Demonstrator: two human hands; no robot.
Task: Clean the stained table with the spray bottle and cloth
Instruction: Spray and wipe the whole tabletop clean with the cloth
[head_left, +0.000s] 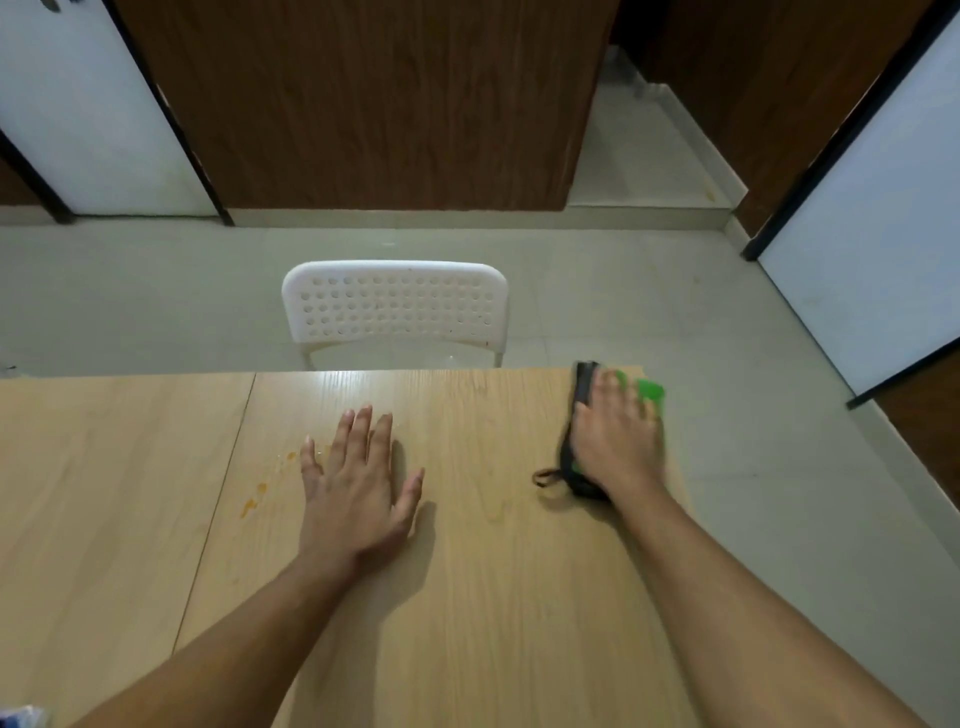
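A light wooden table (493, 597) fills the lower view. Orange stains (260, 491) and small droplets mark it left of centre. My left hand (358, 483) lies flat on the wood with fingers spread, just right of the stains, holding nothing. My right hand (618, 436) presses down on a cloth (576, 452) near the table's far right corner; the cloth is dark with a green part (652, 389) showing past my fingers and a small loop (545, 475) at its near end. No spray bottle can be made out.
A white plastic chair (395, 309) with a perforated back stands tucked at the table's far edge. The table's right edge (691, 519) runs just beside the cloth. A seam (228, 467) splits the tabletop on the left. A blue-white object (23, 717) peeks in at bottom left.
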